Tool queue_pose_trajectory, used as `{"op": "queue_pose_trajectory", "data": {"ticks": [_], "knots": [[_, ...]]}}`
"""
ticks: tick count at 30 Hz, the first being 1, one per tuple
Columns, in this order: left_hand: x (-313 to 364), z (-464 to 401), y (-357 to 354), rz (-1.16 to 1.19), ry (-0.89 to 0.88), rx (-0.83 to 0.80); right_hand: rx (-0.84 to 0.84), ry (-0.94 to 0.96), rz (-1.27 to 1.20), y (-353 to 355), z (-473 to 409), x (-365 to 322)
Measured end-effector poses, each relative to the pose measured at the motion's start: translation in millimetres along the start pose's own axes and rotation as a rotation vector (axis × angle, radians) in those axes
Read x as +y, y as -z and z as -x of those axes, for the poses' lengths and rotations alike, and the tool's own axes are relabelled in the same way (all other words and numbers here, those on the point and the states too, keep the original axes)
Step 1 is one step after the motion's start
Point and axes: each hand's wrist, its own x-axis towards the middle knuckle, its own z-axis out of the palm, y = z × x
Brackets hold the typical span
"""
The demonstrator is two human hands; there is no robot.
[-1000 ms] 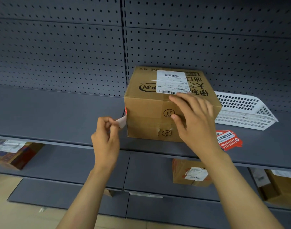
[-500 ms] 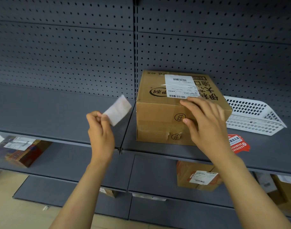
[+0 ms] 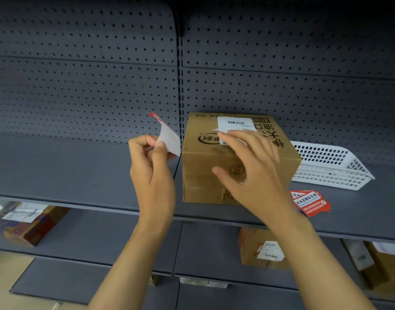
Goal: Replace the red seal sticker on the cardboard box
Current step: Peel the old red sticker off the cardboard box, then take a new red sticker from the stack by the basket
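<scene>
Your left hand (image 3: pixel 151 173) pinches peeled sticker (image 3: pixel 168 139) between thumb and forefinger, white backing toward you, red tip curling up. Sticker free of box (image 3: pixel 214 175), just left of its top-left edge. Your right hand (image 3: pixel 254 175) spread wide, holding nothing, over box front and label (image 3: pixel 235 124); contact unclear. Fresh red stickers (image 3: pixel 311 202) lie on shelf (image 3: pixel 80 171) right of box, in front of basket (image 3: pixel 330 168). Your right hand nearer them: likely reach rightward and down once left hand discards old one.
</scene>
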Motion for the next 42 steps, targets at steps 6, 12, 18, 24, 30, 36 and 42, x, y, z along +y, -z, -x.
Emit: {"op": "queue_pose_trajectory", "data": {"ticks": [6, 12, 18, 24, 30, 36, 42], "knots": [[24.3, 19.6, -36.5, 0.253, 0.121, -0.136, 0.212, 0.017, -0.121, 12.0, -6.7, -13.5], [23.0, 35.6, -67.5, 0.405, 0.284, -0.282, 0.328, -0.054, -0.079, 38.5, 17.2, 15.8], [14.6, 50.8, -105.1, 0.503, 0.386, -0.485, 0.358, -0.218, -0.058, 64.3, 39.9, 40.6], [9.1, 65.7, -140.2, 0.253, 0.217, -0.54, 0.409, -0.507, -0.266, 93.9, 47.4, 67.6], [-0.1, 86.7, -196.7, -0.066, 0.017, -0.604, 0.365, -0.66, -0.54, 122.9, 52.4, 135.9], [-5.2, 116.0, -262.5, -0.097, 0.193, -0.669, 0.319, -0.691, -0.709, 159.6, 51.4, 206.3], [-9.2, 128.3, -289.1, -0.067, 0.39, -0.718, 0.191, -0.676, -0.708, 166.5, 45.2, 245.6]]}}
